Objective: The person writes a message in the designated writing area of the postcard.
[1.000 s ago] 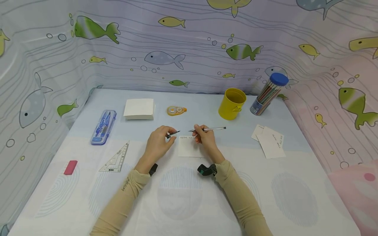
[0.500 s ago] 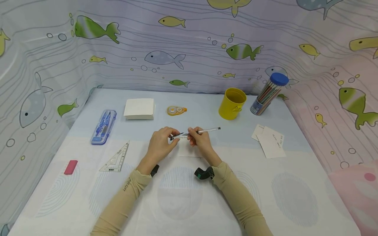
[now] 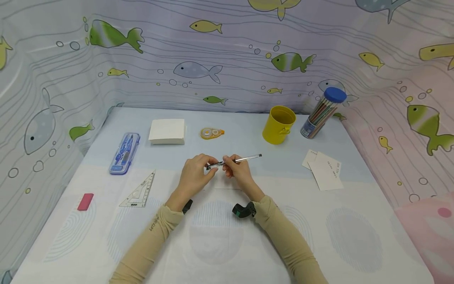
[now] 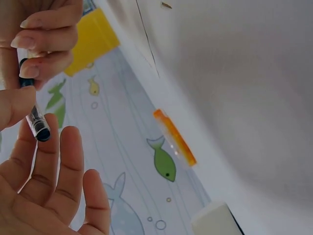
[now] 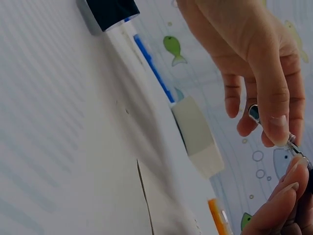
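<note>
In the head view my left hand pinches a black-ended pen cap between thumb and fingers. My right hand grips a clear-barrelled pen, its back end pointing up to the right. The pen's tip meets the mouth of the cap, overlapping it. Up close in the left wrist view, the clear cap lies between thumb and index finger, with the other fingers spread. The right wrist view shows the pen's tip at the cap between both hands. Beneath them lies a white card, its writing now mostly hidden.
Behind the hands are a paper stack, a correction tape, a yellow mug and a blue-lidded pencil tub. Left: a blue case, a set square, a red eraser. Right: written cards.
My hands have come together: the right hand moved left with the pen, the left slightly right with the cap. The gap between tip and cap has closed.
</note>
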Demonstrator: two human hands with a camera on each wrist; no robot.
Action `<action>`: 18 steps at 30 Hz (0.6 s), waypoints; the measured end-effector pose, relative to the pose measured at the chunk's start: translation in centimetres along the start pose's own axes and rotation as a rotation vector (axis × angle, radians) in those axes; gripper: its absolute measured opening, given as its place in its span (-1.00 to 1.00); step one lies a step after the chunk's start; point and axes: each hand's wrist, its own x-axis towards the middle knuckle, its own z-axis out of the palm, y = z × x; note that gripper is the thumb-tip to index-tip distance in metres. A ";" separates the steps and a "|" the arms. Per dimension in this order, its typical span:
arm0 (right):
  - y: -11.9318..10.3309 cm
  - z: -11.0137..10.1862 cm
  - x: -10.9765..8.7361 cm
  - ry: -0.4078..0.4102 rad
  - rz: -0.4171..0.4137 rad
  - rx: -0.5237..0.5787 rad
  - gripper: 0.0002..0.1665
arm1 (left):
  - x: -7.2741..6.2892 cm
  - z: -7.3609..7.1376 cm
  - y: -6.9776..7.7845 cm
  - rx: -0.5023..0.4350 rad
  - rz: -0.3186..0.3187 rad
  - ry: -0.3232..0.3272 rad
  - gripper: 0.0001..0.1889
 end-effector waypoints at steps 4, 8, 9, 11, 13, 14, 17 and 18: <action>0.2 0.2 -0.1 -0.019 -0.001 0.000 -0.70 | -0.1 0.1 0.1 0.008 0.008 0.009 -0.82; 0.3 0.4 -0.2 -0.047 -0.002 0.002 -0.72 | -0.1 0.2 0.2 0.014 0.012 0.015 -0.82; 0.3 0.4 -0.2 -0.050 -0.003 0.002 -0.73 | -0.1 0.2 0.2 0.017 0.012 0.017 -0.82; 0.4 0.5 -0.3 -0.055 -0.005 0.002 -0.73 | -0.1 0.2 0.2 0.019 0.009 0.021 -0.83; 0.4 0.5 -0.3 -0.059 -0.007 0.000 -0.72 | -0.1 0.2 0.2 0.022 0.007 0.028 -0.83; 0.4 0.5 -0.3 -0.064 -0.007 0.002 -0.72 | -0.1 0.2 0.2 0.022 0.006 0.034 -0.83; 0.4 0.3 -0.2 -0.086 -0.008 0.012 -0.69 | -0.1 0.3 0.0 0.023 0.001 0.053 -0.84; 0.4 0.3 -0.2 -0.098 -0.010 0.015 -0.66 | -0.1 0.2 0.0 0.021 0.000 0.059 -0.84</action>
